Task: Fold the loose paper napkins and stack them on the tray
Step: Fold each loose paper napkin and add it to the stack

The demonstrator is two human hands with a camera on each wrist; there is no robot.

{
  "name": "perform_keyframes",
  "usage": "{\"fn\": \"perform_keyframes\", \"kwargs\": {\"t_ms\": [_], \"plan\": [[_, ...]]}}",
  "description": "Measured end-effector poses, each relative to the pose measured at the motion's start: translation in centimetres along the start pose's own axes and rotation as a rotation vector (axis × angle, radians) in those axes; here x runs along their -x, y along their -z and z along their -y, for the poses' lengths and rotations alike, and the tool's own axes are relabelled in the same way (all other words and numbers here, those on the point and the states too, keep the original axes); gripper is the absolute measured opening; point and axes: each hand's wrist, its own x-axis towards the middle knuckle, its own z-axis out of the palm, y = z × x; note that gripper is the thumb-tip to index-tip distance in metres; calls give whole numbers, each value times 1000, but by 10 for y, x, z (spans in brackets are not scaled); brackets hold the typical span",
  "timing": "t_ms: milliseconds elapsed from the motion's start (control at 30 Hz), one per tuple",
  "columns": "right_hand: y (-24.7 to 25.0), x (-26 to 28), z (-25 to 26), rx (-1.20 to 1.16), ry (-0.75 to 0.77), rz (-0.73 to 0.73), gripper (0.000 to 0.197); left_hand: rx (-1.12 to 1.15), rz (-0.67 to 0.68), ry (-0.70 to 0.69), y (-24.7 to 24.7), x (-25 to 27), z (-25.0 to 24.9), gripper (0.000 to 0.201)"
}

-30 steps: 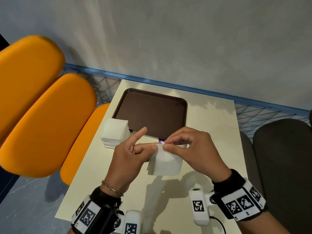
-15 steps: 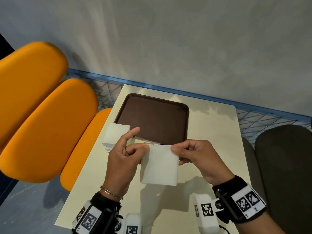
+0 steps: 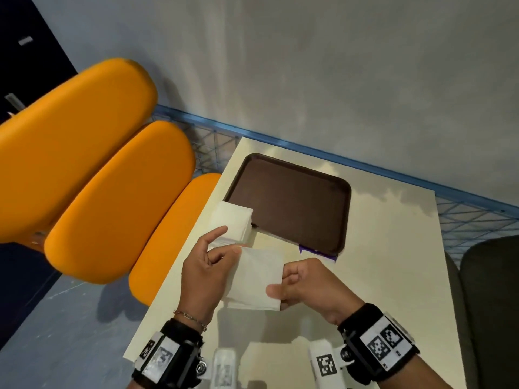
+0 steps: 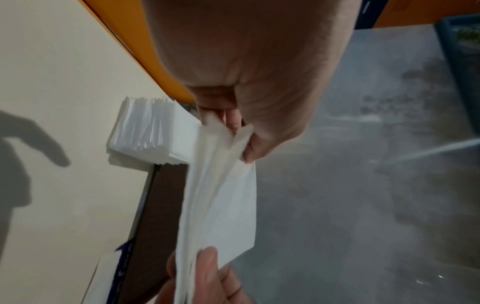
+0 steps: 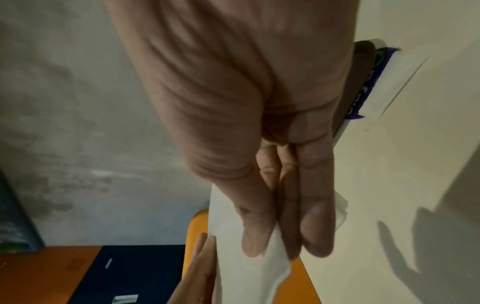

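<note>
Left hand: my left hand pinches the upper left edge of one white napkin between thumb and curled fingers; the index finger sticks out straight, touching nothing. From the left wrist view I see the paper bunched where that pinch closes.

Right hand: my right hand grips the napkin's right edge low down, thumb on top and fingers curled beneath. The right wrist view shows the fingers lying close together against the sheet.

Napkin: it is held between both hands, above the table, near its front. It looks like a soft square, slightly slack; I cannot tell how many layers it has.

Napkin stack: a pile of white napkins sits on the table, just beyond my left hand, overlapping the tray's near left corner.

Tray: a dark brown tray lies on the far half of the table. A purple-printed paper pokes out under its near edge.

Table: a pale cream table, with hand shadows on it.

Room: orange padded seats to the left, a dark grey seat to the right, a grey wall ahead, a blue wire frame behind the table.
</note>
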Motion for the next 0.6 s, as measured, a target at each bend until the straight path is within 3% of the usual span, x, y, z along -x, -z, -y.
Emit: {"fn": "perform_keyframes", "kwargs": {"t_ms": [67,133,367,500,600], "plan": [[-7,-9,0,56,-1,19,24,2,-17,12,10,-7,6,46],[-14,-17,2,90,-11,48,11,8,-29,16,18,-13,10,46],[-33,-42,1,123,-30,177,19,61,-68,35,41,-33,24,46],[-35,-49,6,187,-75,267,37,32,-50,17,49,-43,28,43],[-32,-60,12,311,-70,152,55,-137,68,-66,58,-50,34,42]]}}
